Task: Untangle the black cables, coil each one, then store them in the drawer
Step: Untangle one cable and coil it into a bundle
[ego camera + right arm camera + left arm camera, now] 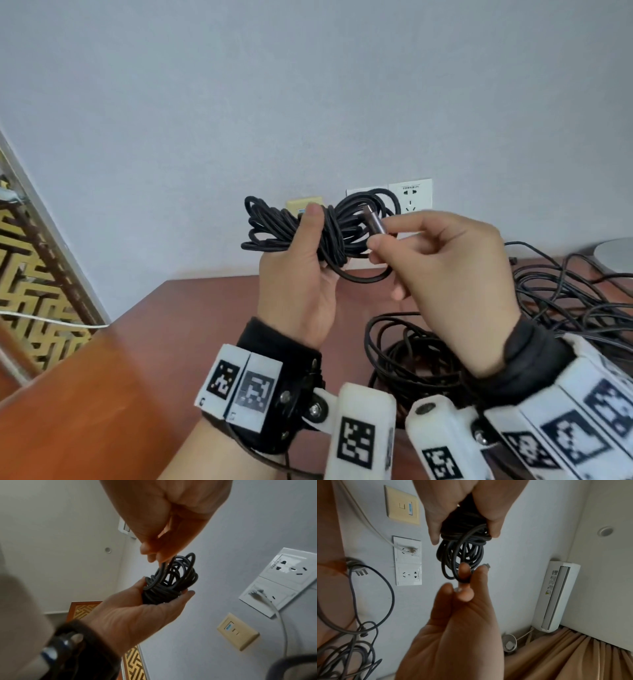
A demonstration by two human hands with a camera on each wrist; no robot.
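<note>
Left hand (301, 274) is wrapped around the coil (291, 228); its plug (376, 222), at 3 o'clock, is pinched by the right hand (455, 274).

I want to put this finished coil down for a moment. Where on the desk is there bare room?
The desk is bare left of the left hand, from the wall to the near edge. Right of it, loose black cables crowd the surface, under the right hand too.
</note>
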